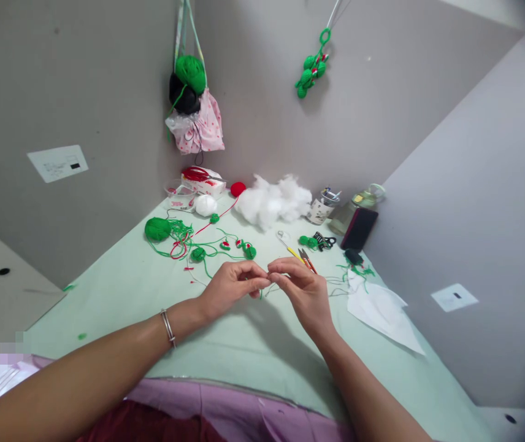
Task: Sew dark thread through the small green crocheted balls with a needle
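Above the pale green bench [226, 353], the left hand [233, 285] and the right hand [305, 291] are meeting at their fingertips. The thumb and fingers of each are coming nearly together, as in a pinch; I cannot tell what they are holding, or if they are holding something. A bit of green yarn [260, 294] is showing just below the left fingertips. Behind the right hand, a yellow stick [292, 252] is lying. Farther to the left, a green yarn ball [157, 229] is resting, and white stuffing [272, 202] is sitting at the back.
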The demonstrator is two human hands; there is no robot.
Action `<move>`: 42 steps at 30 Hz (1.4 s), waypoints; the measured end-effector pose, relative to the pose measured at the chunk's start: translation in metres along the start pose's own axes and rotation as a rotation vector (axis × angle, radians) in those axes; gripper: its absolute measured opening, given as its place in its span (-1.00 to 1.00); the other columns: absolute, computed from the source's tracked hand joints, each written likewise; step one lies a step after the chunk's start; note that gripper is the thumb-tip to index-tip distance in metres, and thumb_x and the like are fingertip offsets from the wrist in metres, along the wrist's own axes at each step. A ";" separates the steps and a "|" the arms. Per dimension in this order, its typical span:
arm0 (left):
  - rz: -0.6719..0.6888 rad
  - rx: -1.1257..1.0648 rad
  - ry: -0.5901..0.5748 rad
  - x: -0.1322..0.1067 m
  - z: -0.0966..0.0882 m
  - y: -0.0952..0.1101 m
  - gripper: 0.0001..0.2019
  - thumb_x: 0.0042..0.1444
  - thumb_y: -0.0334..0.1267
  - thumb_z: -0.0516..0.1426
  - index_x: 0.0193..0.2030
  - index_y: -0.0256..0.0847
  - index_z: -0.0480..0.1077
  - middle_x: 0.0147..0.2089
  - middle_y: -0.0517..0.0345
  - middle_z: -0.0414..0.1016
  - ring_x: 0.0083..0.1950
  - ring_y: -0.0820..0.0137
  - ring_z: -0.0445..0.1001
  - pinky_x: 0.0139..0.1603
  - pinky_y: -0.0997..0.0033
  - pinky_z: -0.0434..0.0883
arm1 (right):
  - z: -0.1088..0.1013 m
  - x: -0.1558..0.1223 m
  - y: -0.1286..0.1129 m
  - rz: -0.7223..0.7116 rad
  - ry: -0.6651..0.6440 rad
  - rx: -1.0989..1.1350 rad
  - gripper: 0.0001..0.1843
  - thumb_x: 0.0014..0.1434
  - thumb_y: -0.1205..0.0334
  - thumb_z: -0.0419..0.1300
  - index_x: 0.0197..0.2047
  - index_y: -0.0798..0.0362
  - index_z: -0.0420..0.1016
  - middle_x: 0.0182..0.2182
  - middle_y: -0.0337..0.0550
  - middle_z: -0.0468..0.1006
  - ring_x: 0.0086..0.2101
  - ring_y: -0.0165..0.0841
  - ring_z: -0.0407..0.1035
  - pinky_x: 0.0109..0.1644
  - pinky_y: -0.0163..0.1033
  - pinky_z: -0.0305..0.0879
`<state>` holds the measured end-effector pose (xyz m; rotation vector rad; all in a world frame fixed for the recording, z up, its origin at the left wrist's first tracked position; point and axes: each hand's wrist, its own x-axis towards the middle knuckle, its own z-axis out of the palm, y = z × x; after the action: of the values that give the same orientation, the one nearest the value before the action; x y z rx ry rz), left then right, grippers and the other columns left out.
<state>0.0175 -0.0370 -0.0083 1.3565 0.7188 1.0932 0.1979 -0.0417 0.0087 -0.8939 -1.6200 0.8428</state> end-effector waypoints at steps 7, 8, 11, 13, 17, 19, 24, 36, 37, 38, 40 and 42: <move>0.018 -0.004 0.041 0.002 0.000 -0.001 -0.82 0.11 -0.18 0.27 -0.34 -0.27 0.49 -0.44 0.24 0.43 -0.44 0.53 0.38 -0.31 0.49 0.37 | -0.001 0.000 -0.008 0.073 -0.024 0.001 -0.84 0.21 0.19 0.30 -0.38 0.05 0.59 -0.36 -0.17 0.54 -0.39 -0.41 0.44 -0.27 -0.29 0.42; 0.025 -0.007 0.073 0.002 -0.001 -0.001 -0.82 0.11 -0.18 0.27 -0.33 -0.27 0.49 -0.43 0.24 0.44 -0.45 0.53 0.38 -0.32 0.49 0.37 | -0.001 0.000 -0.008 0.110 -0.034 -0.014 -0.82 0.20 0.17 0.31 -0.39 0.06 0.58 -0.41 -0.18 0.53 -0.44 -0.43 0.42 -0.33 -0.30 0.40; 0.048 -0.001 0.163 0.001 -0.001 -0.001 -0.81 0.08 -0.17 0.29 -0.30 -0.25 0.49 -0.41 0.23 0.46 -0.45 0.53 0.37 -0.35 0.49 0.38 | -0.001 -0.001 -0.004 0.246 -0.072 -0.078 -0.79 0.20 0.11 0.29 -0.35 0.08 0.59 -0.55 -0.24 0.48 -0.59 -0.49 0.30 -0.52 -0.36 0.25; 0.062 0.018 0.176 0.000 0.000 -0.001 -0.81 0.08 -0.17 0.29 -0.29 -0.25 0.51 -0.40 0.21 0.48 -0.44 0.52 0.38 -0.35 0.49 0.38 | -0.001 -0.002 0.000 0.278 -0.094 -0.137 -0.79 0.21 0.11 0.27 -0.33 0.08 0.60 -0.58 -0.25 0.48 -0.61 -0.49 0.28 -0.55 -0.37 0.21; 0.112 0.101 0.143 -0.003 0.001 -0.006 -0.84 0.12 -0.19 0.28 -0.26 -0.25 0.52 -0.38 0.20 0.49 -0.38 0.49 0.42 -0.32 0.49 0.37 | 0.002 -0.005 0.006 0.230 -0.142 -0.259 -0.79 0.21 0.12 0.25 -0.33 0.08 0.59 -0.57 -0.24 0.50 -0.60 -0.47 0.32 -0.52 -0.37 0.23; 0.172 0.178 0.139 -0.004 0.001 -0.009 -0.86 0.14 -0.20 0.27 -0.25 -0.24 0.51 -0.37 0.20 0.48 -0.37 0.49 0.42 -0.30 0.49 0.36 | 0.003 -0.006 0.007 0.198 -0.169 -0.330 -0.80 0.22 0.16 0.23 -0.35 0.08 0.58 -0.57 -0.24 0.49 -0.60 -0.48 0.31 -0.50 -0.38 0.23; 0.316 0.422 0.131 -0.004 0.000 -0.013 -0.89 0.20 -0.24 0.21 -0.29 -0.22 0.48 -0.37 0.19 0.43 -0.34 0.47 0.39 -0.30 0.47 0.32 | 0.006 -0.007 0.007 0.121 -0.212 -0.479 -0.82 0.20 0.35 0.19 -0.43 0.08 0.56 -0.59 -0.26 0.47 -0.58 -0.48 0.28 -0.47 -0.38 0.17; 0.006 0.140 0.103 0.000 -0.003 0.000 -0.77 0.13 -0.10 0.25 -0.28 -0.24 0.43 -0.40 0.23 0.44 -0.40 0.50 0.38 -0.30 0.48 0.37 | 0.002 -0.004 0.000 0.212 -0.207 -0.317 -0.84 0.23 0.25 0.22 -0.27 0.05 0.64 -0.51 -0.24 0.57 -0.60 -0.50 0.31 -0.45 -0.37 0.26; 0.006 0.136 0.099 0.000 -0.003 0.001 -0.77 0.13 -0.10 0.26 -0.29 -0.24 0.43 -0.39 0.23 0.44 -0.40 0.50 0.38 -0.30 0.48 0.37 | 0.003 -0.004 0.000 0.224 -0.199 -0.295 -0.84 0.23 0.25 0.22 -0.27 0.05 0.64 -0.51 -0.24 0.56 -0.58 -0.49 0.33 -0.44 -0.37 0.28; 0.006 0.133 0.093 0.000 -0.003 0.001 -0.77 0.13 -0.10 0.26 -0.29 -0.23 0.43 -0.39 0.24 0.43 -0.40 0.50 0.38 -0.30 0.48 0.36 | 0.003 -0.004 0.000 0.225 -0.185 -0.276 -0.85 0.22 0.23 0.22 -0.27 0.06 0.63 -0.52 -0.24 0.54 -0.57 -0.48 0.34 -0.44 -0.37 0.29; 0.003 0.128 0.087 0.000 -0.003 0.002 -0.77 0.14 -0.10 0.25 -0.29 -0.23 0.43 -0.39 0.24 0.41 -0.40 0.50 0.37 -0.29 0.48 0.36 | 0.003 -0.004 -0.001 0.208 -0.148 -0.247 -0.85 0.20 0.21 0.24 -0.29 0.07 0.62 -0.54 -0.24 0.52 -0.54 -0.46 0.36 -0.43 -0.36 0.30; -0.004 0.122 0.091 0.001 -0.003 0.003 -0.77 0.14 -0.09 0.24 -0.29 -0.23 0.43 -0.41 0.25 0.40 -0.40 0.49 0.36 -0.26 0.46 0.36 | 0.003 -0.004 -0.001 0.171 -0.109 -0.232 -0.84 0.19 0.17 0.26 -0.30 0.08 0.60 -0.52 -0.23 0.52 -0.52 -0.45 0.36 -0.43 -0.35 0.31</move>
<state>0.0145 -0.0356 -0.0057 1.4139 0.8663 1.1284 0.1958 -0.0460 0.0076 -1.1805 -1.7798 0.8445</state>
